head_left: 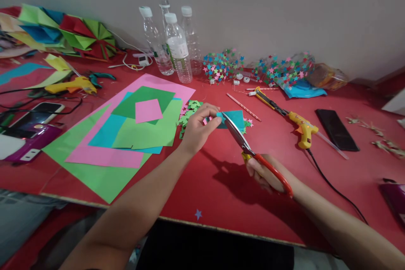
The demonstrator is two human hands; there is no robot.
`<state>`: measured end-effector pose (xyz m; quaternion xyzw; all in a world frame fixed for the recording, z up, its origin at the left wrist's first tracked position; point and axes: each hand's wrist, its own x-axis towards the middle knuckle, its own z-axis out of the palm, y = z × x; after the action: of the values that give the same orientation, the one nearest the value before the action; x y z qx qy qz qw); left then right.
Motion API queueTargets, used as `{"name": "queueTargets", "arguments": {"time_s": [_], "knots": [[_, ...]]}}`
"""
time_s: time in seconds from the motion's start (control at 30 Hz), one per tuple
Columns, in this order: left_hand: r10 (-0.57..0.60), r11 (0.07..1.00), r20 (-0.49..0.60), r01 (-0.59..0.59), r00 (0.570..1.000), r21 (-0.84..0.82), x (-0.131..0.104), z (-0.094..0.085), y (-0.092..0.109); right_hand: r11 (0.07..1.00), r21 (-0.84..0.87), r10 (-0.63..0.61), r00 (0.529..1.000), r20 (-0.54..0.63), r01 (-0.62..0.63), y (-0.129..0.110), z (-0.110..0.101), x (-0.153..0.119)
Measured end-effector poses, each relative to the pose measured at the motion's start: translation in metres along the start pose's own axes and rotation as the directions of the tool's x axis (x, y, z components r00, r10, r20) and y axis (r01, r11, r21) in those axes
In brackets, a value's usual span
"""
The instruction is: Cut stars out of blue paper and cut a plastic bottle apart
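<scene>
Between its thumb and fingers, my left hand pinches the left end of a small blue paper piece. My right hand grips a pair of scissors with red and yellow handles. The blades point up and left, with their tips at the blue paper by my left thumb; how far they are apart is hard to tell. Under and behind the paper lies a pile of green and pink paper stars, partly hidden by my left hand. A lone star rests near the table's front edge.
Stacked coloured sheets lie to the left. Plastic bottles and star-covered decorations stand by the wall. On the right are a yellow glue gun with its cord, a cutter and a black phone.
</scene>
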<state>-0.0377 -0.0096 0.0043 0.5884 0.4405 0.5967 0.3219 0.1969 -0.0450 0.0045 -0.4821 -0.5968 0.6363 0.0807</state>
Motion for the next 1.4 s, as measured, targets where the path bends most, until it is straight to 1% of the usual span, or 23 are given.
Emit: {"name": "queueTargets", "arguments": {"time_s": [0.1,0.2,0.3,0.43,0.5,0.57,0.63,0.7,0.77,0.9,1.07,1.17,1.27,1.4], "knots": [[0.006,0.998,-0.017,-0.005,1.0,0.058,-0.001,0.0,0.002,0.999,0.004,-0.039,0.999,-0.001,0.039,0.002,0.001,0.0],[0.0,0.995,0.016,-0.002,1.0,0.1,-0.003,0.003,0.004,0.996,0.025,-0.091,0.996,-0.002,0.091,0.005,0.002,0.002],[-0.001,0.995,0.018,0.0,1.0,0.098,-0.006,0.006,0.004,0.996,0.029,-0.089,0.996,-0.016,0.09,0.007,0.003,0.003],[0.014,0.999,-0.067,-0.011,0.998,0.046,-0.006,0.006,-0.002,0.999,0.008,-0.05,0.997,-0.054,0.051,0.002,0.005,0.003],[0.017,0.999,-0.116,-0.011,0.993,0.046,-0.004,0.004,-0.006,1.0,0.001,-0.029,0.997,-0.065,0.03,-0.001,0.005,0.003],[0.022,0.998,-0.162,-0.013,0.986,0.058,-0.003,0.001,-0.008,0.999,-0.003,-0.038,0.997,-0.06,0.038,-0.002,0.006,0.003],[0.034,0.997,-0.186,-0.021,0.982,0.073,-0.002,-0.001,-0.009,0.998,-0.004,-0.063,0.997,-0.045,0.063,-0.001,0.005,0.003],[0.056,0.995,-0.183,-0.04,0.982,0.091,-0.001,-0.002,-0.006,0.996,-0.001,-0.089,0.996,-0.025,0.089,0.001,0.003,0.003],[0.073,0.992,-0.155,-0.056,0.985,0.11,-0.002,-0.002,-0.003,0.992,-0.004,-0.127,0.992,0.004,0.127,0.004,0.0,0.002],[0.072,0.989,-0.109,-0.057,0.991,0.14,-0.002,-0.001,0.0,0.977,-0.038,-0.205,0.977,0.065,0.208,0.006,-0.006,0.0],[0.084,0.988,-0.128,-0.066,0.988,0.142,-0.001,-0.002,-0.003,0.973,-0.06,-0.216,0.972,0.088,0.222,0.008,-0.008,-0.001],[0.1,0.986,-0.104,-0.084,0.99,0.144,-0.001,-0.003,-0.001,0.972,-0.057,-0.224,0.97,0.097,0.23,0.009,-0.008,-0.001],[0.086,0.986,-0.077,-0.074,0.993,0.147,-0.001,-0.003,0.002,0.969,-0.045,-0.237,0.967,0.099,0.242,0.009,-0.008,0.0],[0.089,0.985,-0.078,-0.077,0.993,0.154,-0.001,-0.003,0.002,0.962,-0.059,-0.262,0.96,0.094,0.268,0.008,-0.008,0.0]]}}
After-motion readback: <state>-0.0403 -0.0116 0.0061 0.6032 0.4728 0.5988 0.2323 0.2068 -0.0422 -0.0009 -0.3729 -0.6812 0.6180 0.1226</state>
